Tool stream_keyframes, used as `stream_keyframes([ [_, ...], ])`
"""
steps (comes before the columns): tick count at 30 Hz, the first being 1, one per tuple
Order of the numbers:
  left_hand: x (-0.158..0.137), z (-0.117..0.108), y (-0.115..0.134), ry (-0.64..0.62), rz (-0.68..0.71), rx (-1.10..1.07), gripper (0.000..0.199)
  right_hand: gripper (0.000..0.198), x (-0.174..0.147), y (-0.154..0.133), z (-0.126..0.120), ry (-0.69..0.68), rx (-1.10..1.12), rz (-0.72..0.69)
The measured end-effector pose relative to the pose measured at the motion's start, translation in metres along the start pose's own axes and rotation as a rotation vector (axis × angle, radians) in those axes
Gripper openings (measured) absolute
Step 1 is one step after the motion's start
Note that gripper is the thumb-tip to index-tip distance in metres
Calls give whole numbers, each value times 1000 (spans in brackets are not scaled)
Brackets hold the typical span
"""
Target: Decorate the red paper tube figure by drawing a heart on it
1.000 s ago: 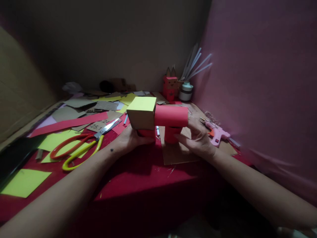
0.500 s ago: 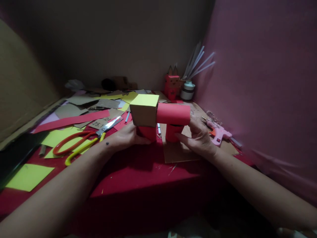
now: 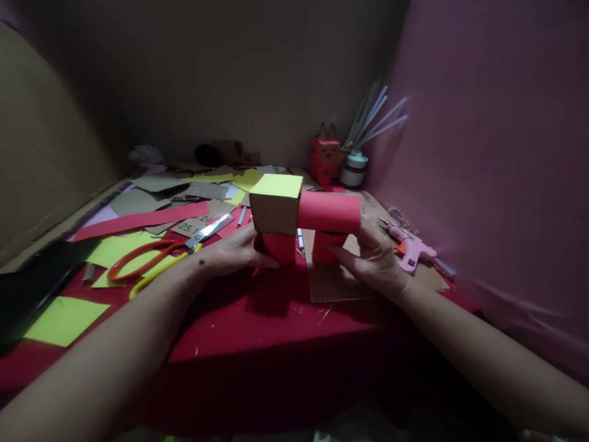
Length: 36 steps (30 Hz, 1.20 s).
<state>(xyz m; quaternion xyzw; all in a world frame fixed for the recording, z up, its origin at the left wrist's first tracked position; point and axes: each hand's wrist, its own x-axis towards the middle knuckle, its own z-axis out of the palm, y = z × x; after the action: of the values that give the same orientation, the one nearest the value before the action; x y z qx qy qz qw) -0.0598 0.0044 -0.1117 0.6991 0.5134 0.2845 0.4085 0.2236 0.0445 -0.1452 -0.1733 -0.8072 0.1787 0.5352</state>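
At the bench: box atop left tube; roll beside box, above right tube.
Left hand: fingers curled round left tube, tips hidden.
Right hand: fingers clasping right tube, thumb in front.
Left tube: shows more than a second ago, thumb drawn back; parts stay aligned, likely being steadied.

- Left arm: enters from 8 o'clock, bare, aimed towards 2.
- Left wrist: bears a dark spot.
- Left hand: curled in a grip, thumb towards 4 o'clock, fingertips hidden.
- Right arm: enters from 4 o'clock, bare, aimed towards 10.
- Right hand: also gripping, thumb towards 10 o'clock, fingertips hidden.
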Motion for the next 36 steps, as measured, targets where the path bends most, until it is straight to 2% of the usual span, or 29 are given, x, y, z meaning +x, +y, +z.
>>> stream_keyframes([
  [6, 4, 13, 1, 63, 11, 34, 58, 60, -1, 1, 0, 5, 13, -13],
  [13, 3, 11, -1, 73, 45, 52, 45, 60, -2, 0, 0, 0, 8, 25],
  [17, 3, 12, -3, 82, 56, 42, 49, 59, 0, -3, 0, 0, 3, 4],
  [31, 2, 4, -3, 2, -18, 3, 53, 51, 4, -7, 1, 11, -56, -48],
  [36, 2, 4, -1, 11, -2, 11, 50, 57, 4, -5, 1, 5, -27, -54],
])
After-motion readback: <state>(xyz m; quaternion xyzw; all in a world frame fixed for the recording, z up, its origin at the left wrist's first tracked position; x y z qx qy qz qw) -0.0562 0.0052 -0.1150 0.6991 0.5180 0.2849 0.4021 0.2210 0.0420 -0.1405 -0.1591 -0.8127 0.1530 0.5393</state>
